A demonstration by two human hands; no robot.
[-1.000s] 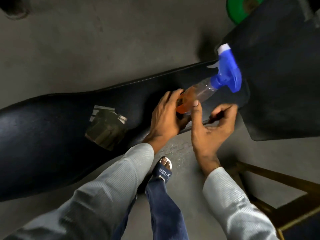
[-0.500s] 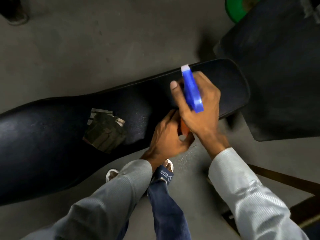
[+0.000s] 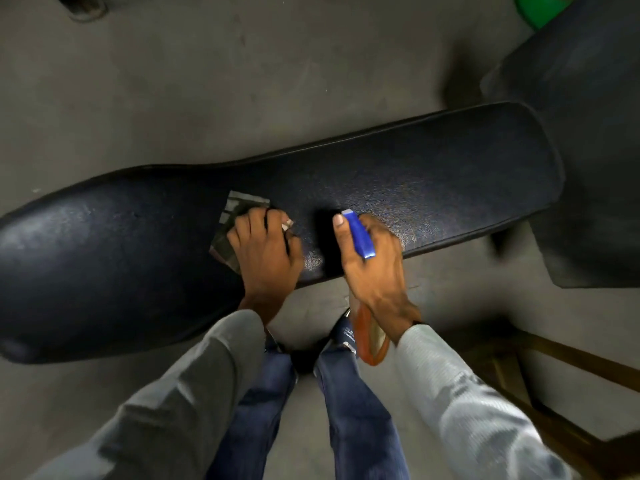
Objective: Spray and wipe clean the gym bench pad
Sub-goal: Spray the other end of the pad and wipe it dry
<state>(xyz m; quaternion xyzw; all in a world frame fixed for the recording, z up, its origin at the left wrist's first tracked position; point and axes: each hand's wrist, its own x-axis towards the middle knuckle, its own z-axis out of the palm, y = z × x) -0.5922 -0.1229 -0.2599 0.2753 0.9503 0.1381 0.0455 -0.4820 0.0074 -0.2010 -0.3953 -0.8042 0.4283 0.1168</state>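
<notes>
A long black bench pad (image 3: 433,181) runs across the view from lower left to upper right. A folded greenish cloth (image 3: 239,209) lies on its middle, and my left hand (image 3: 266,251) rests on the cloth with the fingers curled over it. My right hand (image 3: 374,268) grips a spray bottle (image 3: 360,233) by its blue trigger head, nozzle pointing at the pad. The bottle's clear body with orange liquid hangs below my wrist, off the pad's near edge. The pad surface just right of the nozzle glistens.
A second black pad (image 3: 588,133) stands at the right, with a green disc (image 3: 533,12) behind it. A wooden frame (image 3: 561,386) sits at lower right. My legs in blue jeans (image 3: 346,410) stand against the bench's near side on a grey concrete floor.
My left hand let go of the bottle and moved left onto the cloth. My right hand, holding the bottle by its head, has come down close over the pad.
</notes>
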